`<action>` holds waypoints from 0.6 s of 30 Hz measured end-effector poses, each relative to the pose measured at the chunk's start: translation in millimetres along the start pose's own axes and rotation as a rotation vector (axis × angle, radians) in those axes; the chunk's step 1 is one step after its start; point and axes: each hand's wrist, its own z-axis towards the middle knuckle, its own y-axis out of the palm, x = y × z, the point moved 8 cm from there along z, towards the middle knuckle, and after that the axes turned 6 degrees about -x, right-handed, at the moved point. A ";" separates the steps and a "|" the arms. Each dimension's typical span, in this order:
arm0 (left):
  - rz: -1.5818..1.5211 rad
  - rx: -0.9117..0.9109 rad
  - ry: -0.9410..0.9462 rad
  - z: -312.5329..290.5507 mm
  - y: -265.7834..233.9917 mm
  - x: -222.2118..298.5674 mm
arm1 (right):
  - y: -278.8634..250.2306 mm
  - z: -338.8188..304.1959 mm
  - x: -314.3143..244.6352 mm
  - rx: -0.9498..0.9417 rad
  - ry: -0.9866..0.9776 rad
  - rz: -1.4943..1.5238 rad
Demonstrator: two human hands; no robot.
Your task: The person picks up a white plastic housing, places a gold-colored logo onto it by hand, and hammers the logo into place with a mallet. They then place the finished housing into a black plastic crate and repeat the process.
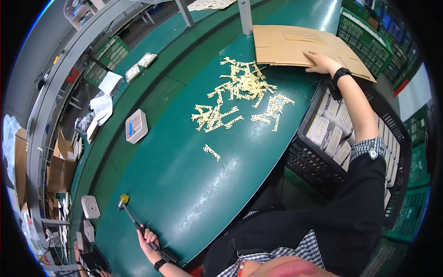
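My left hand (pixel 150 240) is closed around the dark handle of a small mallet (pixel 134 221), whose yellow-tipped head (pixel 123 200) is at or just above the green table. At the far right, my right hand (pixel 320 63) is on the near edge of a flat brown cardboard sheet (pixel 295 41), fingers on top; its thumb and underside grip are partly hidden. Between the hands lies a loose pile of small cream script-shaped pieces (pixel 247 83), with smaller clusters (pixel 274 111) beside it. One single piece (pixel 211 152) sits apart, nearer to me.
A black crate (pixel 314 164) with rows of white boxes stands below my right arm. On the left are a white tray (pixel 142 129) with a blue item and a white box (pixel 90 207). Green crates (pixel 364 37) stand far right. Another person's hand (pixel 79 256) shows at lower left.
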 end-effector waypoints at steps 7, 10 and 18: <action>0.083 0.026 -0.019 -10.2 -4.6 -0.2 | 12.9 14.7 16.9 0.327 -0.241 -0.210; 0.269 0.093 0.016 -8.3 1.5 1.1 | -6.1 7.8 50.5 0.487 -0.128 -0.302; 0.167 0.066 -0.024 0.2 -12.1 2.5 | -93.4 -61.8 -20.3 0.394 -0.060 -0.147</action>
